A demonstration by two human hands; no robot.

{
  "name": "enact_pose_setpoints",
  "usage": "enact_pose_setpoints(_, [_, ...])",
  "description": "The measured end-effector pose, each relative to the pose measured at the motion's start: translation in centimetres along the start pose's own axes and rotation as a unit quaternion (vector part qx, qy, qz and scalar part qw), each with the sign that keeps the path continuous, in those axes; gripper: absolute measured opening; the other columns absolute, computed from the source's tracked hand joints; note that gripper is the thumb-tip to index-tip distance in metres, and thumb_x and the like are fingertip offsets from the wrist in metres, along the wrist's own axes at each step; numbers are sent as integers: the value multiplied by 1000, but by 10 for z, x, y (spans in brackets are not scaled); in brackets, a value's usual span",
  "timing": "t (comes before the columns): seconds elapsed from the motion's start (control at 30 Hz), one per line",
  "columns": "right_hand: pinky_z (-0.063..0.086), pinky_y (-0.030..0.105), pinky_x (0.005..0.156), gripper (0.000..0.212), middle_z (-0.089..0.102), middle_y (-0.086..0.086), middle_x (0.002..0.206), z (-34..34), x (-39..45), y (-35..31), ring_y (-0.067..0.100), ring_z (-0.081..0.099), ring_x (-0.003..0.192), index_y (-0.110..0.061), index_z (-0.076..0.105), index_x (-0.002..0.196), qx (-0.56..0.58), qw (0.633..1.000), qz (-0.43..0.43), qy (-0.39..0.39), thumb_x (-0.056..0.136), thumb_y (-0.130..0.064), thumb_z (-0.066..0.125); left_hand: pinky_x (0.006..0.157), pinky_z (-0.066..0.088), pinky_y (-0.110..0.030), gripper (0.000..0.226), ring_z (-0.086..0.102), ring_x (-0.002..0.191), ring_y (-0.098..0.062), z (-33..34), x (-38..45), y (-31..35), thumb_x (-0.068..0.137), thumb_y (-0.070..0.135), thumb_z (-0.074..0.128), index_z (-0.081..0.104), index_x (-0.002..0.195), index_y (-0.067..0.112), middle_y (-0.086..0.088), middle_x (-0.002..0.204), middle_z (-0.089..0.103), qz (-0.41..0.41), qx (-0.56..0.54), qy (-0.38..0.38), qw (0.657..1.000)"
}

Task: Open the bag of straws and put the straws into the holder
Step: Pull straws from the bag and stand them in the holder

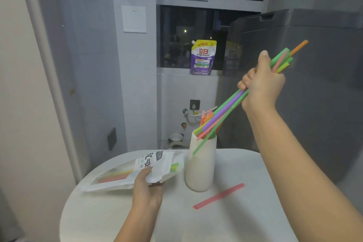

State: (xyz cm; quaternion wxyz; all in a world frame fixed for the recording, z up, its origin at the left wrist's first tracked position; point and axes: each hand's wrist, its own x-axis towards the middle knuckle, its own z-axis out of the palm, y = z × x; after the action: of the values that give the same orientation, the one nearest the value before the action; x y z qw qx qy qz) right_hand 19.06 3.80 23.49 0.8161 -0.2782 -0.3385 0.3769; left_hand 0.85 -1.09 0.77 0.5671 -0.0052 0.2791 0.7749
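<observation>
My right hand (262,84) grips a bundle of coloured straws (225,109) tilted above the white holder (201,165). The lower ends of most of them reach into the holder's mouth, while one green straw slants down outside its front wall. A few orange and pink straws stand inside the holder. My left hand (148,188) holds the white straw bag (137,169) flat on the table, left of the holder. Pink, yellow and green straws show through the bag. One pink straw (219,196) lies loose on the table in front of the holder.
The round white table (245,222) carries everything. A grey appliance (314,94) stands close behind on the right. A purple detergent pouch (203,58) sits on the window sill. The wall and a door frame (49,84) are on the left.
</observation>
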Motion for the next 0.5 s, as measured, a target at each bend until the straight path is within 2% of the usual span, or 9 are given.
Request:
enact_pose_setpoints(0.33, [30, 18, 36, 38, 35, -9, 37, 12, 0, -10, 7, 33, 31, -20, 35, 61, 0, 992, -110, -56, 91, -29, 55, 73, 48, -35, 18, 61, 80, -22, 4, 0, -2, 88, -5, 44, 57, 89, 8, -3, 64, 72, 4, 5, -4, 1000])
enact_pose_setpoints(0.5, [32, 18, 37, 37, 37, -10, 37, 12, -4, -5, 7, 35, 31, -21, 39, 59, -6, 987, -134, -91, 92, -29, 55, 64, 50, -31, 18, 62, 75, -20, 2, -1, 0, 87, -5, 45, 57, 85, 9, -5, 80, 67, 1, 12, 2, 1000])
